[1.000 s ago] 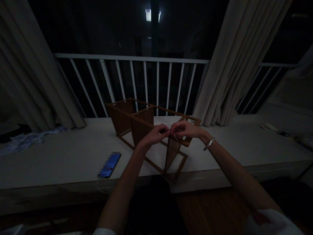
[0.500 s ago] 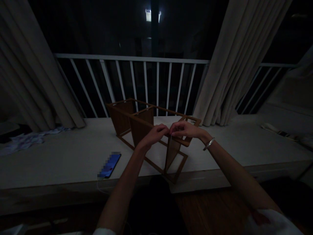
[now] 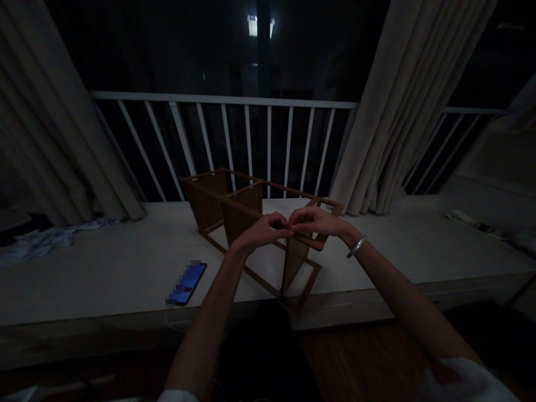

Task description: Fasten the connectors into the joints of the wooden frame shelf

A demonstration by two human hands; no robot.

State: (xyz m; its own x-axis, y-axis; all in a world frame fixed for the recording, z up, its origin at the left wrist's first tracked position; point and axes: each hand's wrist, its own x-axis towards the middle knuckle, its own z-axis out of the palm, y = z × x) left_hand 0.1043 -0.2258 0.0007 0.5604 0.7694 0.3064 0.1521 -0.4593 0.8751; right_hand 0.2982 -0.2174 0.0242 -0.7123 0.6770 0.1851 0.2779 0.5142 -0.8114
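A brown wooden shelf rack (image 3: 239,216) lies on its side on the pale window ledge (image 3: 377,268). Over its near upper rail, at the top corner of the right-hand panel, my two hands meet. My left hand (image 3: 268,229) is closed, thumb and index finger pinched together. Opposite it, my right hand (image 3: 315,221) pinches with its fingertips almost touching the left ones. Whatever sits between the fingertips is too small and dark to make out. A silver bangle (image 3: 357,246) circles my right wrist.
A lit phone (image 3: 188,283) with a cable lies on the ledge, left of my left forearm. Behind the rack stands a white railing (image 3: 268,102) before a dark window. Curtains (image 3: 372,128) hang at both sides. Crumpled cloth (image 3: 46,240) lies far left.
My left hand has turned slightly, its thumb and index finger now reaching further toward the right fingertips. A thin pale strand below the right fingertips no longer shows clearly. The rack stays in place.
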